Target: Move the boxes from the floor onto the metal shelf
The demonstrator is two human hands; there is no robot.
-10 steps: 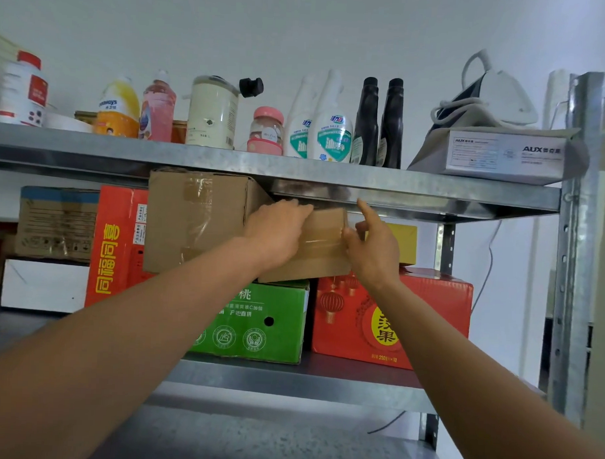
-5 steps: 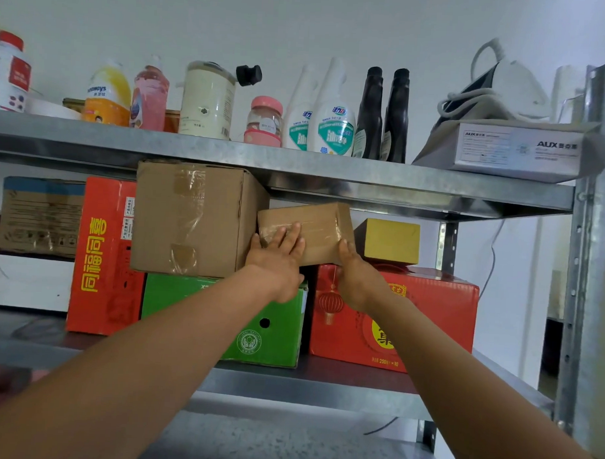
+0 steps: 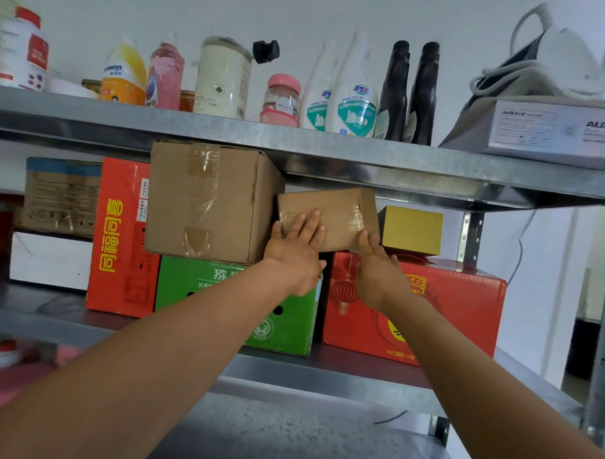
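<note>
A small brown taped box (image 3: 332,213) rests on the middle level of the metal shelf (image 3: 323,376), on top of the red box with a lantern print (image 3: 456,303) and against the large brown box (image 3: 206,198). My left hand (image 3: 295,253) lies flat against the small box's front face, fingers spread. My right hand (image 3: 375,269) touches its lower right corner with the fingertips. Neither hand grips it.
A green box (image 3: 284,318), a tall red box (image 3: 120,236), a yellow box (image 3: 411,229) and more cartons fill the middle level. Bottles, jars and an iron on a grey AUX box (image 3: 551,130) line the upper shelf, which hangs just above the small box.
The small brown box has gone further back onto the red box, beside the large brown box. My hands have shifted from holding its sides to pressing against its front.
</note>
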